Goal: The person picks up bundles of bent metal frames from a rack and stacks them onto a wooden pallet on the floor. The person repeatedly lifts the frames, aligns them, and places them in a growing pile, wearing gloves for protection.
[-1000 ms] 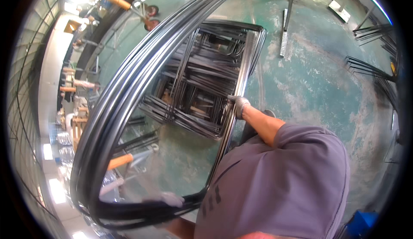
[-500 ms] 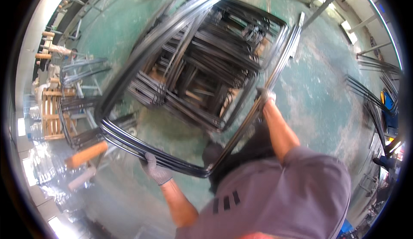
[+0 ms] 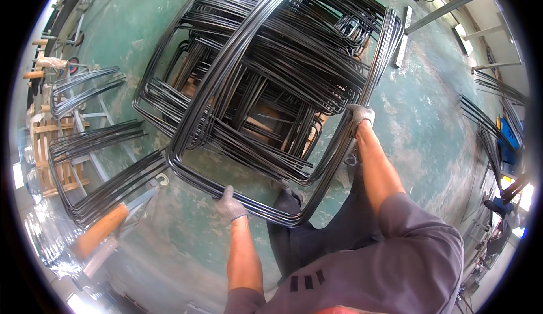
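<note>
1. Rods (image 3: 96,136) bent into U shapes are seen at far left, well apart from the hands, with a slatted wooden pallet (image 3: 54,127) near them.
2. A bundle of dark bent rods (image 3: 218,76) is held in front of the body, its left side slanting across a pile of similar bent rods (image 3: 308,68). Whether any of its weight is borne by the pile cannot be told. Metal is suggested by the sheen, so the load is judged heavy and stiff, unlikely to break, but smooth enough for single rods to slide out of line.
3. The near side of the bundle is held by the gloved left hand (image 3: 231,206), the fingers bent in against the rods; the undersides of the fingers are hidden. A hold here is judged useful for steadying the near end, provided that every rod is gathered in.
4. The right side is gripped by the gloved right hand (image 3: 360,117), the fingers curled closely about the rods. With the two holds placed on adjoining sides of the rounded near-right corner, twisting should be better resisted, though the far end may be felt as a long, heavy overhang.
5. More bent rods (image 3: 486,127) are seen at far right, well apart from the bundle.
</note>
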`<action>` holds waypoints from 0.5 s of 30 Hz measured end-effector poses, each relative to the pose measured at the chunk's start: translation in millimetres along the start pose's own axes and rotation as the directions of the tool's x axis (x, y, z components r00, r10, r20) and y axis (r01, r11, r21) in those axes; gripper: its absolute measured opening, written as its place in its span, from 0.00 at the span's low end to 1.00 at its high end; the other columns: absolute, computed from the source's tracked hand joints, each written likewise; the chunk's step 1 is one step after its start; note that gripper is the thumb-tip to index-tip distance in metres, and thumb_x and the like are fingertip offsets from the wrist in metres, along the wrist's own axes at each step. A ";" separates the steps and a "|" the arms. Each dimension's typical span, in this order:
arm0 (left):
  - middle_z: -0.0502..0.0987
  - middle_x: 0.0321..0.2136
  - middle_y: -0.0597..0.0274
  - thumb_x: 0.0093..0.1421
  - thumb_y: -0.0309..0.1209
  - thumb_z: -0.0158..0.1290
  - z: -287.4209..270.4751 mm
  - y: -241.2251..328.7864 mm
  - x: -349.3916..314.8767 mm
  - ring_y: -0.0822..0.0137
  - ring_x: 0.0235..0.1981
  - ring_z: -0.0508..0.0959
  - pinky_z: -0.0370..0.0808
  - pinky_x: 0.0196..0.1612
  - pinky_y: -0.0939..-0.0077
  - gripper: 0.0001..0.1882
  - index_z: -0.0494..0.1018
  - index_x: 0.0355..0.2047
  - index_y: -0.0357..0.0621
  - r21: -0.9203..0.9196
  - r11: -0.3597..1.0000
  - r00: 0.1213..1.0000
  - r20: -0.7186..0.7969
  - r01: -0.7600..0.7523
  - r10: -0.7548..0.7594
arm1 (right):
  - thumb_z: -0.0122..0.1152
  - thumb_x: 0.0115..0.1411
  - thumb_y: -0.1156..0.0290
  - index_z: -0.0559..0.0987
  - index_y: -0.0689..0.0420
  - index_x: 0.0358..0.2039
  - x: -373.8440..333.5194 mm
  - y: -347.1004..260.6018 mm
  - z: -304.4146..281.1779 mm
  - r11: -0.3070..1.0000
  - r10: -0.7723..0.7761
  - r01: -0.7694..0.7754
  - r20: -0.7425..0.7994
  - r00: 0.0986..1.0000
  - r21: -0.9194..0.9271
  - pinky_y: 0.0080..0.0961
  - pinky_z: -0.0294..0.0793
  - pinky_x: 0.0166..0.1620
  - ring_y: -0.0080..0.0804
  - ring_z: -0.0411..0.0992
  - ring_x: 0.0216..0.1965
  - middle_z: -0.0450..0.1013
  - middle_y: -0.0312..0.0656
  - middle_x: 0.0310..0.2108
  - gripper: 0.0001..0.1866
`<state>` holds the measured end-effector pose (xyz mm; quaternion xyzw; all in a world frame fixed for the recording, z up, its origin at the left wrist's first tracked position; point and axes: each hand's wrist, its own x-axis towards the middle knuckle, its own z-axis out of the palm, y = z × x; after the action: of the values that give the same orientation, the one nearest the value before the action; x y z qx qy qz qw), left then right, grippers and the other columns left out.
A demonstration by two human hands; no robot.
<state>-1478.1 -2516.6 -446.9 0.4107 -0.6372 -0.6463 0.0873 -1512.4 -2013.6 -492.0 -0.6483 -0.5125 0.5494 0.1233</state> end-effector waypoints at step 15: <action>0.82 0.56 0.46 0.55 0.21 0.68 33.7 -121.5 73.4 0.54 0.54 0.81 0.74 0.63 0.64 0.34 0.72 0.63 0.24 0.414 0.896 0.940 0.216 0.158 -0.265 | 0.76 0.52 0.69 0.81 0.64 0.31 125.6 124.7 47.4 0.933 -0.162 0.091 -0.179 0.970 -0.349 0.35 0.72 0.21 0.31 0.74 0.17 0.76 0.42 0.19 0.13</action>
<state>-1497.4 -2517.0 -591.6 0.3961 -0.7101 -0.5612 -0.1545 -1502.3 -1987.6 -673.1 -0.6784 -0.6247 0.3742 0.0977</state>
